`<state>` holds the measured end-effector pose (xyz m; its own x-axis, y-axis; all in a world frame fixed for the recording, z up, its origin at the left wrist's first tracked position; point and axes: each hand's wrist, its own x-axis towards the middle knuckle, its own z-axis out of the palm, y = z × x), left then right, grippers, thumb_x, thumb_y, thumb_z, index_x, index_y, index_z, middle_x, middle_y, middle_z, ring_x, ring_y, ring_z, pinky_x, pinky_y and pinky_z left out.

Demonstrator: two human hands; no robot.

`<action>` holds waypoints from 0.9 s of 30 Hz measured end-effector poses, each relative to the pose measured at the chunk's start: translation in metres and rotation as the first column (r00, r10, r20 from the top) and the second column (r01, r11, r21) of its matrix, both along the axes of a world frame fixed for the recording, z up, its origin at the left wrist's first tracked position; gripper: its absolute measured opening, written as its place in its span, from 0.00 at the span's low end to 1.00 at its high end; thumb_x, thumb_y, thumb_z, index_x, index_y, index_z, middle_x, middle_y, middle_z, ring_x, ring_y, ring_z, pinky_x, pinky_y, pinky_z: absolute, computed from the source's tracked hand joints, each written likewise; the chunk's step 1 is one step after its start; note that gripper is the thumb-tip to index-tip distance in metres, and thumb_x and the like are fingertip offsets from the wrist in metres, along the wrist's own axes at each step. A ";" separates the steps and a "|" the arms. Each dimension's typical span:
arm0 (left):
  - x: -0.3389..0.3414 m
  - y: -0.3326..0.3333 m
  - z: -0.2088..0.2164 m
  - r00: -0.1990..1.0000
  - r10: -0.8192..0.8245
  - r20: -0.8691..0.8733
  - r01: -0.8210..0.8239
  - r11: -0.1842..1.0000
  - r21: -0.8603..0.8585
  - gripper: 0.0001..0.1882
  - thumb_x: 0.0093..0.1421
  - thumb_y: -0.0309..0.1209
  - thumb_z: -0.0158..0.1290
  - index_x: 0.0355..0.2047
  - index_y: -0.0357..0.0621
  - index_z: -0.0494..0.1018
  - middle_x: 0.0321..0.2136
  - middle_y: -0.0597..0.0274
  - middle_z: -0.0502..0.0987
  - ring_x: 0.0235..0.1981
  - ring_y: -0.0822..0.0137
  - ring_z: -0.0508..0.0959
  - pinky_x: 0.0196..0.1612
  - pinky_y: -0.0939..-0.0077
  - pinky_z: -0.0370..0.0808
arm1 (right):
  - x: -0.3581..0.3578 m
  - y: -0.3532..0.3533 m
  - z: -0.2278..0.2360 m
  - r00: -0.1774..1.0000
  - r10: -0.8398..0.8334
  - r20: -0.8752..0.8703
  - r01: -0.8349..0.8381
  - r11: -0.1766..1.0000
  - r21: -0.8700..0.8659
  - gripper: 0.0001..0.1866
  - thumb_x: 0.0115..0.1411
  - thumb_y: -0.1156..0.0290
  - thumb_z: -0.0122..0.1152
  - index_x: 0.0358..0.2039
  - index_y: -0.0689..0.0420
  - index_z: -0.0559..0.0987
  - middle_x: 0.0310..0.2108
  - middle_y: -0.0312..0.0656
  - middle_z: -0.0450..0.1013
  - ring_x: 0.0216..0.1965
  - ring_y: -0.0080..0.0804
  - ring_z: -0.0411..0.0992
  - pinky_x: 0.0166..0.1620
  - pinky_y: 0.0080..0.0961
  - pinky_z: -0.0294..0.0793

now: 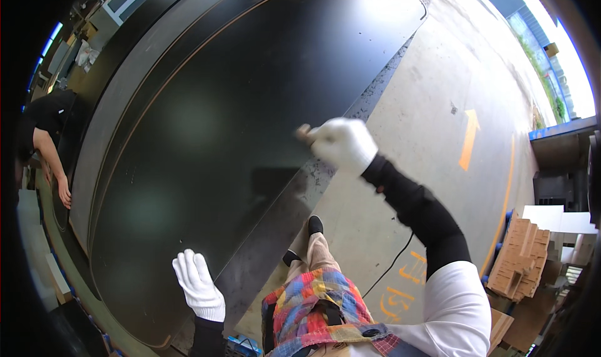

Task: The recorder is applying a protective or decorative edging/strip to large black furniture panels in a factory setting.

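A large black glossy panel lies flat in front of me. My left hand, in a white knitted glove, is stretched out flat at the panel's near edge, fingers together; whether it touches the surface I cannot tell. Raised over the panel's right edge is my right hand, also gloved in white and closed in a fist. A small brownish-grey thing sticks out of that fist to the left, blurred, its kind unclear.
At the far left another person's bare hand rests by the panels' left edge. Further boards lie along the left. A cardboard stack stands at the right. A black cable crosses the concrete floor, which bears yellow markings.
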<state>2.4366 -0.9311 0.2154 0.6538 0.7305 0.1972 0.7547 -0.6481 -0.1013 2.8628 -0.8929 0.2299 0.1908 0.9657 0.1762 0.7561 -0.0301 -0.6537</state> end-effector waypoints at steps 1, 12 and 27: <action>-0.001 -0.001 0.003 1.000 0.016 -0.009 -0.016 1.000 -0.017 0.31 0.54 0.15 0.43 0.61 0.34 0.58 0.61 0.43 0.61 0.63 0.39 0.62 0.65 0.42 0.60 | 0.031 0.006 0.003 0.998 -0.033 0.050 0.031 0.998 0.047 0.10 0.48 0.70 0.60 0.31 0.55 0.85 0.27 0.48 0.77 0.32 0.46 0.77 0.40 0.37 0.78; 0.001 -0.002 -0.001 0.995 0.074 -0.066 -0.077 0.996 -0.039 0.31 0.50 0.15 0.44 0.58 0.32 0.60 0.60 0.41 0.62 0.63 0.38 0.62 0.65 0.42 0.61 | 0.155 0.021 -0.049 0.795 -0.503 0.339 0.287 0.804 0.521 0.05 0.54 0.72 0.61 0.32 0.54 0.82 0.28 0.43 0.77 0.29 0.41 0.77 0.34 0.34 0.76; 0.004 -0.003 -0.005 0.994 0.086 -0.069 -0.089 0.995 -0.046 0.33 0.54 0.14 0.44 0.63 0.37 0.59 0.63 0.48 0.59 0.65 0.39 0.58 0.66 0.50 0.60 | -0.008 -0.019 -0.047 0.877 -0.444 0.185 0.284 0.788 0.546 0.06 0.54 0.74 0.59 0.32 0.49 0.80 0.22 0.39 0.71 0.23 0.38 0.72 0.26 0.32 0.73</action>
